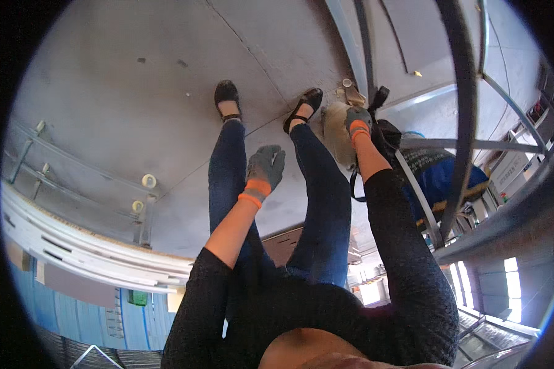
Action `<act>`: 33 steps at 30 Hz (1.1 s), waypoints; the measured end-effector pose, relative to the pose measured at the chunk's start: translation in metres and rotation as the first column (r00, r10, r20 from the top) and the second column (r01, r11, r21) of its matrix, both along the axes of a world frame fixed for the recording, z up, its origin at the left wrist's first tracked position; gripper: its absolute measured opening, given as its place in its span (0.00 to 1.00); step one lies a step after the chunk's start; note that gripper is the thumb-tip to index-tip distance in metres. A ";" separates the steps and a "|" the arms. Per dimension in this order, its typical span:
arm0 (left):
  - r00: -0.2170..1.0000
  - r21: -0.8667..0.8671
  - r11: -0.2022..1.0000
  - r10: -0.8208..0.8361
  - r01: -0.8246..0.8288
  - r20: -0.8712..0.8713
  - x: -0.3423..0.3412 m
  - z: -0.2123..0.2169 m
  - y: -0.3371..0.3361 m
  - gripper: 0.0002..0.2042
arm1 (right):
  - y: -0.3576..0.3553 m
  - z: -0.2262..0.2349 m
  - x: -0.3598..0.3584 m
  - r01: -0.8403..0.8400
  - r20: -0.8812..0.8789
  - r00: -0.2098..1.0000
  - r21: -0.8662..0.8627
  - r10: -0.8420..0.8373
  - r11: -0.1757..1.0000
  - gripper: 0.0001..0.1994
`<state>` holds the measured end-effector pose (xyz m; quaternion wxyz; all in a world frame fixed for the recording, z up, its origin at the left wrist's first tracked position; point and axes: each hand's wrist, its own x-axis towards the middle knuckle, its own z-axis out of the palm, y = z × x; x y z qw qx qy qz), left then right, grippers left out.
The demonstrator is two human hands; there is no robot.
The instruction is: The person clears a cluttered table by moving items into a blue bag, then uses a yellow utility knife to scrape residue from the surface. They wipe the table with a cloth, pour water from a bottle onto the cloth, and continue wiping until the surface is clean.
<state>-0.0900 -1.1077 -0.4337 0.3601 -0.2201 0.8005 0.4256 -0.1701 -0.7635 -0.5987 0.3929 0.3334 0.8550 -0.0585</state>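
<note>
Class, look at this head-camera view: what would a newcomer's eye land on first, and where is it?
First, the two grey gloves with orange cuffs: the right hand reaches down onto a beige bag on the concrete floor by the person's foot, while the left hand hangs free mid-picture. Next, the dark metal frame sweeping down the right side.

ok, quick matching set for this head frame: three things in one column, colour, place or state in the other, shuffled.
1. left hand
2. right hand
3. shoes

A. black, on the concrete floor
B. on the beige bag beside the metal frame
C. gloved, in the air, touching nothing

Pairs: 1-C, 2-B, 3-A
</note>
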 end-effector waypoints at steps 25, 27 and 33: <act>0.989 0.418 0.908 0.050 0.012 -0.136 -0.062 0.004 0.017 0.16 | 0.102 -0.257 0.016 0.978 -0.263 0.014 -0.199 -0.965 0.069 0.19; 0.992 0.420 0.901 0.122 -0.111 0.000 -0.052 0.001 0.023 0.15 | 0.093 -0.227 0.015 0.966 -0.234 0.093 -0.216 -0.968 0.145 0.15; 0.975 0.358 0.907 0.220 -0.219 0.039 -0.040 -0.007 0.020 0.12 | 0.035 -0.156 -0.014 0.817 -0.098 0.484 -0.307 -0.870 0.489 0.07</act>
